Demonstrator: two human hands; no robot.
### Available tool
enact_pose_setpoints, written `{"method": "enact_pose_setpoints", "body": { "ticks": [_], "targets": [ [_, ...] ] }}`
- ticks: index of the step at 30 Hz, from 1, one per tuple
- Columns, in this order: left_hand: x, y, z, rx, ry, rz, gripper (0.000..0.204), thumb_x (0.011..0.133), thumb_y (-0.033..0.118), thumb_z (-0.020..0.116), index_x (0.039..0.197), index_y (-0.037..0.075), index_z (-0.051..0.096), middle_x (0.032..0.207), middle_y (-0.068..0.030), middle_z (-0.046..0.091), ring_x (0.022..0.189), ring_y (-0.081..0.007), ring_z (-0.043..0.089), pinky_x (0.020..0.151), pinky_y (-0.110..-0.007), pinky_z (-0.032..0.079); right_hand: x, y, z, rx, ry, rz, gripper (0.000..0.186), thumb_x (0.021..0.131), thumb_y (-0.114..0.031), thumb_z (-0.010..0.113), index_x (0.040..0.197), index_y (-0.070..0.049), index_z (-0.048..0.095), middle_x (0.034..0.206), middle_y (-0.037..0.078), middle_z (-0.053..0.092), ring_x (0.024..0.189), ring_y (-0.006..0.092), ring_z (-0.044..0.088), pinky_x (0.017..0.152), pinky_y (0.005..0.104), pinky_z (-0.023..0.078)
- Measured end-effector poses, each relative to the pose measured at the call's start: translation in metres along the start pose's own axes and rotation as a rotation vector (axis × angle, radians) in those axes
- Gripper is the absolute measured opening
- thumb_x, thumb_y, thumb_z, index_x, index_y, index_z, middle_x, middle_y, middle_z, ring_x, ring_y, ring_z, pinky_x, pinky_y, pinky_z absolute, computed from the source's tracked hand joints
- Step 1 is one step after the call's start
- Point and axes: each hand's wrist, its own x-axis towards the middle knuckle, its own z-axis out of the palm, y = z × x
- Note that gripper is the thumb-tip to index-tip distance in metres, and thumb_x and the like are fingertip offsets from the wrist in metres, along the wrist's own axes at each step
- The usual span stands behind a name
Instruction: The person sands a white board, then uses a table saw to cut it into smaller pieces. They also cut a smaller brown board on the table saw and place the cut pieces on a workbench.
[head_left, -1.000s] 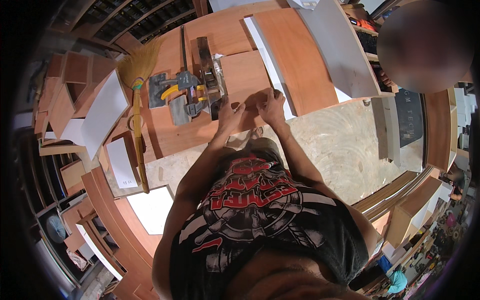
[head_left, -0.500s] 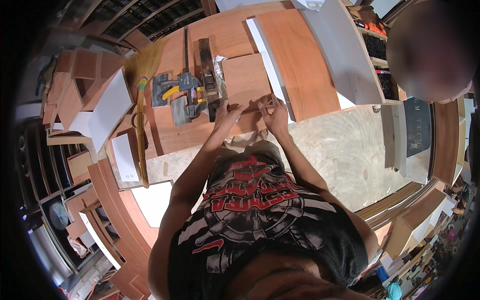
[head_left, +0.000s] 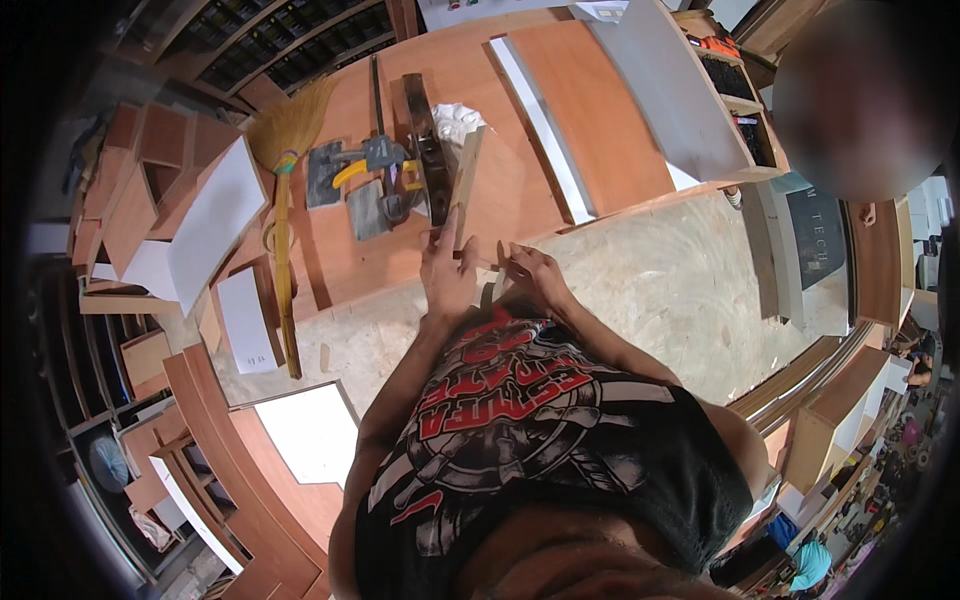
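Observation:
A thin wooden board (head_left: pixel 466 190) stands tilted steeply on the workbench, so that one narrow long edge faces up. My left hand (head_left: pixel 449 278) grips its near end, with fingers along the raised edge. Close beside it, my right hand (head_left: pixel 540 277) is closed, fingertips bent at the board's near lower corner. To the left of the board lies a long hand plane (head_left: pixel 428 150), dark and narrow. Beyond the board's far end is a crumpled white plastic bag (head_left: pixel 458 121). A bar clamp (head_left: pixel 385 155) with a yellow handle rests left of the plane.
Grey flat pieces (head_left: pixel 368 210) and a straw broom (head_left: pixel 285 200) lie at the bench's left. A white strip (head_left: pixel 540 125) and a wide brown panel (head_left: pixel 595 105) are to the right. Beyond stands an open cabinet (head_left: pixel 735 110) holding black items. A blurred person is at the far right.
The board was lying flat under both hands; now it is tipped up with its left edge raised. Both hands have come nearer to my body, and the white bag shows more.

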Motion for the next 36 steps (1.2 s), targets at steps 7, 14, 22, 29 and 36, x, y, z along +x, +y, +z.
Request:
{"method": "enact_pose_setpoints", "body": {
  "ticks": [7,14,22,29,36],
  "targets": [
    [-0.093,-0.033,-0.082,0.128,0.389,0.235,0.054,0.094,0.006,0.067,0.146,0.006,0.055,0.118,-0.0208,0.055,0.101,-0.0341,0.061,0.085,-0.04,0.054,-0.032,0.047,0.074,-0.041,-0.358,0.089,0.045,0.103,-0.032,0.062,0.134,-0.001,0.056,0.131,0.007,0.06,0.122,0.0187,0.057,0.107,0.0387,0.045],
    [-0.149,-0.104,-0.125,0.357,0.619,0.155,0.052,0.09,0.002,0.068,0.141,0.002,0.058,0.115,-0.0231,0.054,0.104,-0.0388,0.059,0.086,-0.044,0.053,-0.017,0.09,0.144,-0.534,-0.426,0.12,0.044,0.102,-0.032,0.065,0.136,-0.005,0.058,0.131,0.002,0.065,0.121,0.0158,0.059,0.104,0.0349,0.047],
    [-0.153,-0.154,-0.115,0.445,0.561,0.02,0.062,0.093,0.007,0.063,0.152,0.006,0.044,0.12,-0.0271,0.051,0.109,-0.0431,0.058,0.087,-0.047,0.053,0.011,0.125,0.102,-0.738,-0.466,-0.148,0.037,0.099,-0.028,0.069,0.123,-0.001,0.065,0.111,0.006,0.07,0.102,0.0144,0.064,0.09,0.029,0.05],
    [-0.141,-0.142,-0.109,0.523,0.6,0.02,0.058,0.095,0.01,0.062,0.151,0.006,0.045,0.127,-0.028,0.049,0.114,-0.0446,0.057,0.089,-0.047,0.055,0.077,0.1,0.174,-1.006,-0.475,-0.471,0.043,0.1,-0.03,0.068,0.127,0.003,0.063,0.112,0.008,0.07,0.106,0.0141,0.064,0.092,0.0286,0.051],
    [-0.082,-0.137,-0.11,0.427,0.585,-0.053,0.057,0.096,0.015,0.064,0.149,0.008,0.045,0.129,-0.0274,0.049,0.115,-0.0444,0.058,0.088,-0.048,0.056,0.167,0.029,0.287,-1.036,-0.395,-0.754,0.09,0.087,-0.064,0.07,0.144,0.002,0.05,0.142,0.028,0.056,0.132,0.0378,0.055,0.111,0.0448,0.043]
  ]
}}
